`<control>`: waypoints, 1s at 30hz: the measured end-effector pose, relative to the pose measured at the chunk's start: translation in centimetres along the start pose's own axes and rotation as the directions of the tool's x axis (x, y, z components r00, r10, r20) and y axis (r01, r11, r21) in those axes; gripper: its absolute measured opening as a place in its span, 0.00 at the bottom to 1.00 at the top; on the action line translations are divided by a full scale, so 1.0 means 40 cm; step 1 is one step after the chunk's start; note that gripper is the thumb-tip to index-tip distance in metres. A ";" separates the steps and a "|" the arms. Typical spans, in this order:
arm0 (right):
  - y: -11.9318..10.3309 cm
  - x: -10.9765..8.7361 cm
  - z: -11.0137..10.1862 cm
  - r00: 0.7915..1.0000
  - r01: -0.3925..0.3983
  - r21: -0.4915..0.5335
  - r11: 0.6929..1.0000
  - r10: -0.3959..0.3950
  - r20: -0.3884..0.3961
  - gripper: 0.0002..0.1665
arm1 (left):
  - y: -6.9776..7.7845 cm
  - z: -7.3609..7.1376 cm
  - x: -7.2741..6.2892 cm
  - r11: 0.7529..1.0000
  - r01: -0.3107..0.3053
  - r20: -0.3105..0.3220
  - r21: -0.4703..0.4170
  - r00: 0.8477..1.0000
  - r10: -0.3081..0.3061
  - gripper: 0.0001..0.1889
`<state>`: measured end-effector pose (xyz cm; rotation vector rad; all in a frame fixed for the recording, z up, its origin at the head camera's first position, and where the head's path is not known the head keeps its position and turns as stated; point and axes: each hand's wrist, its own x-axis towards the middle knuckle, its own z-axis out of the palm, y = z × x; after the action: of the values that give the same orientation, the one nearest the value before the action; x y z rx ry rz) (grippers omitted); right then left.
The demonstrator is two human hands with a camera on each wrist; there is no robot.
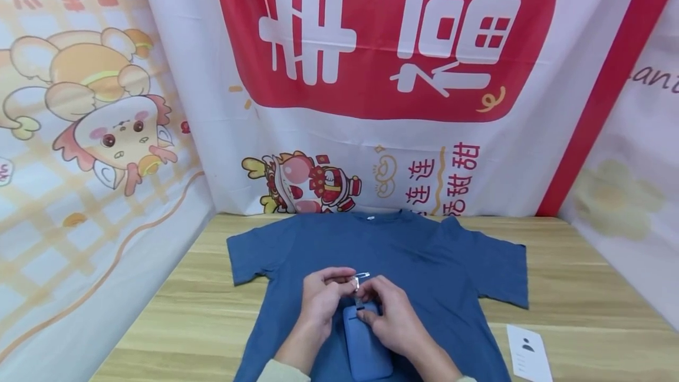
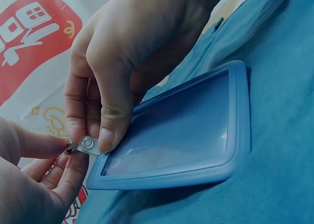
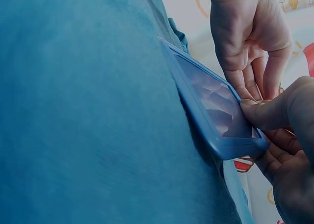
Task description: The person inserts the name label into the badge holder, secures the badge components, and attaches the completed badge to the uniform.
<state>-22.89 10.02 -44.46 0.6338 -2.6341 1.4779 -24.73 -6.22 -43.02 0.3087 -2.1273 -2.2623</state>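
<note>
A blue badge holder (image 1: 367,346) with a transparent window (image 2: 171,121) is held at its top end over a blue T-shirt (image 1: 424,264). A short clear strap with a snap (image 2: 88,143) joins it to a metal badge clip (image 2: 71,146), whose safety pin (image 1: 363,275) sticks out between the hands. My left hand (image 1: 320,302) pinches the metal clip between thumb and fingers. With thumb and curled fingers, my right hand (image 1: 392,314) grips the strap end at the holder's top edge. The holder tilts up from the shirt in the right wrist view.
The T-shirt lies spread out on a wooden table (image 1: 175,317). To the right is a white card (image 1: 530,352) with a small dark picture and printed lines. Printed cloth hangings (image 1: 387,164) stand behind the table and along both sides.
</note>
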 end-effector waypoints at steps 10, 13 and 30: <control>-0.004 -0.008 0.000 0.998 0.068 -0.041 0.997 -0.068 0.003 0.15 | -0.006 0.001 -0.014 1.000 -0.013 -0.029 -0.022 0.999 0.013 0.11; -0.005 -0.008 -0.002 0.996 0.082 -0.058 0.995 -0.084 -0.019 0.15 | -0.003 0.006 -0.015 0.999 -0.030 -0.028 -0.042 0.999 0.029 0.09; 0.003 -0.002 -0.013 0.998 -0.040 -0.001 0.999 0.040 -0.056 0.16 | 0.002 0.000 -0.007 0.999 -0.010 0.071 -0.049 0.997 0.014 0.12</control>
<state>-22.93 10.53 -44.30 0.5343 -2.6211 1.4803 -24.46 -6.19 -42.88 0.2168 -2.0971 -2.3484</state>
